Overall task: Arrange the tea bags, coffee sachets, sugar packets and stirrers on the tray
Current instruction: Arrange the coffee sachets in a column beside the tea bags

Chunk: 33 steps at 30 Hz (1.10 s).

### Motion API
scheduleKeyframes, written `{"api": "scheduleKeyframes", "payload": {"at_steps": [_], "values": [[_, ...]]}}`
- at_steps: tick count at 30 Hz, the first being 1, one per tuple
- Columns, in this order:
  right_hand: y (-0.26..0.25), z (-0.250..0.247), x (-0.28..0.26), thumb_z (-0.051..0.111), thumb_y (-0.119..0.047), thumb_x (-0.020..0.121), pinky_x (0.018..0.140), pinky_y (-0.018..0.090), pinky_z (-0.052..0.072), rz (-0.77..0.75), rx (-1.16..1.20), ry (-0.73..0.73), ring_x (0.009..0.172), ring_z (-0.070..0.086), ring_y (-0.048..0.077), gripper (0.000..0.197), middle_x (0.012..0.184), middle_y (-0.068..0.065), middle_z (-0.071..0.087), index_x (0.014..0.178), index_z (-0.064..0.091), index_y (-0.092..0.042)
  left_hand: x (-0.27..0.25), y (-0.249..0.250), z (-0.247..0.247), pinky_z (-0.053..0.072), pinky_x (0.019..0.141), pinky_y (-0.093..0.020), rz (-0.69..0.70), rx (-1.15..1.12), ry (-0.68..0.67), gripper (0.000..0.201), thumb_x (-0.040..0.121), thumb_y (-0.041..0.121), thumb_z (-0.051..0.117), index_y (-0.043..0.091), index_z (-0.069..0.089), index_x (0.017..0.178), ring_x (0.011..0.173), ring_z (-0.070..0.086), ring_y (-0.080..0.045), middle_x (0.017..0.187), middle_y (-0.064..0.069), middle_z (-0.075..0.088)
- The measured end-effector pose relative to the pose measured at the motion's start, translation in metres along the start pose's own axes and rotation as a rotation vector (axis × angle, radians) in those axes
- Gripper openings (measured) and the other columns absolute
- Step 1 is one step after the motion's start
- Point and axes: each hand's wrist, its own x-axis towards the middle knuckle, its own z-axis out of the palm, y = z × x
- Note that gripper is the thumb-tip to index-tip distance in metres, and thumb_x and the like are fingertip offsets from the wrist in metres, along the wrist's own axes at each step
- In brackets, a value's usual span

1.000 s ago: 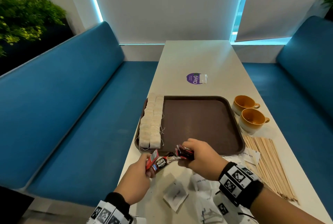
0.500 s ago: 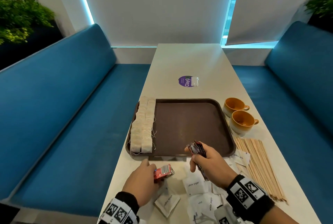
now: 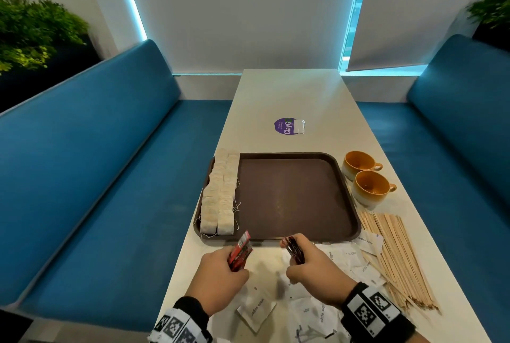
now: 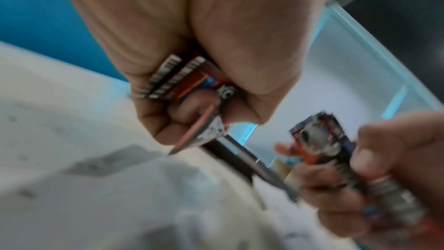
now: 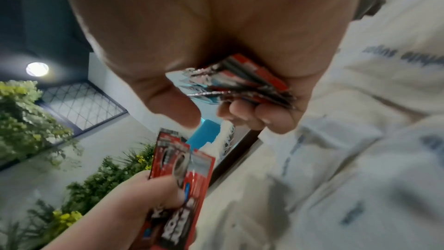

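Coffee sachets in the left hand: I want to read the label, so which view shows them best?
The right wrist view: the coffee sachets in the left hand face the camera, lettering partly visible. The head view shows them small and edge-on; the left wrist view shows blurred ends.

Both wrists wear black bands (image 3: 369, 312) carrying white panels printed with black square-patterned markers, over bare forearms.

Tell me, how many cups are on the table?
2. Both stand on the table just right of the tray: the far cup beside the tray's far right corner, the near cup right next to it, closer to the stirrers. None seems hidden.
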Motion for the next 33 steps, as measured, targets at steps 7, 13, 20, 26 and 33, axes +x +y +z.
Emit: {"api": "scheduleKeyframes", "payload": {"at_steps": [7, 13, 20, 26, 33], "values": [[-0.013, 0.023, -0.005, 0.051, -0.005, 0.061, 0.056, 0.024, 0.04, -0.058, 0.323, -0.136, 0.057, 0.047, 0.008, 0.064, 0.076, 0.003, 0.052, 0.126, 0.053, -0.006, -0.02, 0.026, 0.021, 0.061, 0.072, -0.053, -0.048, -0.564, -0.148, 0.016, 0.092, 0.009, 0.058, 0.013, 0.073, 0.096, 0.07, 0.066, -0.026, 0.08, -0.017, 0.073], [-0.008, 0.032, 0.003, 0.046, 0.0, 0.057, 0.06, 0.024, 0.046, -0.031, 0.278, -0.107, 0.076, 0.059, 0.014, 0.068, 0.102, 0.013, 0.06, 0.123, 0.054, -0.016, -0.027, 0.042, 0.032, 0.061, 0.071, -0.06, -0.094, -0.773, -0.199, 0.037, 0.096, -0.002, 0.048, 0.022, 0.065, 0.117, 0.077, 0.067, -0.025, 0.094, -0.015, 0.069], [-0.01, 0.038, 0.004, 0.045, -0.001, 0.062, 0.068, 0.03, 0.056, -0.031, 0.273, -0.032, 0.11, 0.061, 0.032, 0.069, 0.127, 0.015, 0.052, 0.125, 0.057, -0.029, -0.027, 0.05, 0.031, 0.058, 0.071, -0.046, -0.136, -0.959, -0.319, 0.054, 0.074, -0.001, 0.052, 0.027, 0.066, 0.119, 0.085, 0.065, -0.027, 0.103, -0.014, 0.069], [-0.009, 0.037, 0.005, 0.053, -0.01, 0.055, 0.082, 0.032, 0.052, -0.063, 0.266, -0.011, 0.123, 0.054, 0.03, 0.092, 0.136, 0.011, 0.047, 0.143, 0.042, -0.035, -0.029, 0.051, 0.025, 0.058, 0.073, -0.049, -0.196, -1.199, -0.439, 0.065, 0.062, 0.011, 0.054, 0.01, 0.064, 0.126, 0.086, 0.067, -0.033, 0.107, -0.02, 0.069], [-0.02, 0.038, -0.013, 0.046, 0.001, 0.058, 0.058, 0.025, 0.052, -0.091, 0.351, -0.162, 0.093, 0.065, 0.018, 0.108, 0.143, 0.006, 0.05, 0.147, 0.01, -0.049, -0.028, 0.061, 0.026, 0.057, 0.065, -0.039, -0.204, -1.062, -0.33, 0.037, 0.089, 0.022, 0.071, 0.007, 0.065, 0.122, 0.082, 0.072, -0.027, 0.1, -0.017, 0.074]]}}
